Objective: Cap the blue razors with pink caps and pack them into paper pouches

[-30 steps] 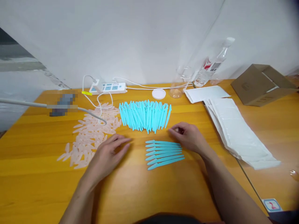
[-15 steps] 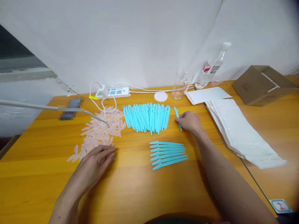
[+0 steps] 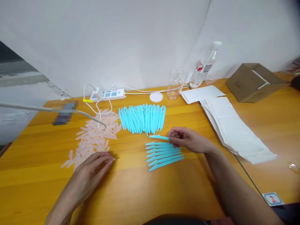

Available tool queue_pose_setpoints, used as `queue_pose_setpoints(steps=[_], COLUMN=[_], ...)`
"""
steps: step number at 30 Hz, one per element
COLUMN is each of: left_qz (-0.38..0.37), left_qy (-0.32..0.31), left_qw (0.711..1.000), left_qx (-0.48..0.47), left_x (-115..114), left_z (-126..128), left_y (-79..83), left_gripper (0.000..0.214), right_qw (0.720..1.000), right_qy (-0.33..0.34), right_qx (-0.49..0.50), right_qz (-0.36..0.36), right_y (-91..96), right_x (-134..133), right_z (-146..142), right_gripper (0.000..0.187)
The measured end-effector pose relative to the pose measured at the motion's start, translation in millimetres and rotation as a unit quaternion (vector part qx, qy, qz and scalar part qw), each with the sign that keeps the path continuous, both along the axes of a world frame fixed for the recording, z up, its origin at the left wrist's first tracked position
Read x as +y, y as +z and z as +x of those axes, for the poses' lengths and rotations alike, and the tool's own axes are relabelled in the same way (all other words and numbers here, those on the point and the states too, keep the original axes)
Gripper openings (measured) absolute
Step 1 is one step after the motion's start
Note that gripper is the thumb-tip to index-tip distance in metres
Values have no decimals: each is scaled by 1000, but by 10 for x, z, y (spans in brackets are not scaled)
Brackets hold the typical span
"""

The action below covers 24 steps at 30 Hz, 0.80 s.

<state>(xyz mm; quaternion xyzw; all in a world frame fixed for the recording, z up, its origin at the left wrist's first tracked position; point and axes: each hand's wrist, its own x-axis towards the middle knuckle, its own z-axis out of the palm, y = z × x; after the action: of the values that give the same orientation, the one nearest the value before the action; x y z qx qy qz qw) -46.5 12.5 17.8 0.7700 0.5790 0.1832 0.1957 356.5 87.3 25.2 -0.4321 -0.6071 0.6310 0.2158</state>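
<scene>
My right hand [image 3: 187, 140] pinches one turquoise plastic stick [image 3: 158, 137] and holds it level just above a neat row of several like sticks [image 3: 164, 155] lying side by side on the orange table. Behind that row stands a dense fan of many more turquoise sticks [image 3: 142, 118]. My left hand [image 3: 93, 170] rests on the table with fingers stretched out and slightly curved, empty, its tips at the near edge of a scatter of pale pink translucent caps [image 3: 93, 137].
A white power strip [image 3: 107, 93] with cables lies at the back. Beside it are a round white lid [image 3: 156, 97], a clear cup [image 3: 174, 84] and a plastic bottle [image 3: 203, 67]. White sheets [image 3: 234, 128] and an open cardboard box [image 3: 254, 82] lie right.
My right hand took one turquoise stick from the right end of the fan and brought it back down to the top of the laid-out row. My left hand drew back towards the pink caps.
</scene>
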Motion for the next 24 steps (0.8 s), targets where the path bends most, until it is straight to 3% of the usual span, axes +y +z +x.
queue_pose_setpoints(steps=[4, 10, 15, 24], left_qz=[-27, -91, -105, -82], left_qy=[37, 22, 6, 21], left_qw=[988, 956, 952, 955], left_qx=[-147, -280, -289, -284], left_x=[121, 367, 360, 370], left_z=[466, 1057, 1196, 1196], left_y=[82, -72, -145, -119], left_gripper=[24, 27, 26, 25], right_qw=[999, 999, 1000, 1000], right_qy=[34, 25, 18, 15], right_qx=[5, 13, 11, 13], right_qz=[-20, -18, -13, -2], right_y=[-71, -114, -137, -126], right_x=[-25, -28, -17, -4], right_z=[-103, -82, -52, -45], right_gripper=[32, 32, 32, 29])
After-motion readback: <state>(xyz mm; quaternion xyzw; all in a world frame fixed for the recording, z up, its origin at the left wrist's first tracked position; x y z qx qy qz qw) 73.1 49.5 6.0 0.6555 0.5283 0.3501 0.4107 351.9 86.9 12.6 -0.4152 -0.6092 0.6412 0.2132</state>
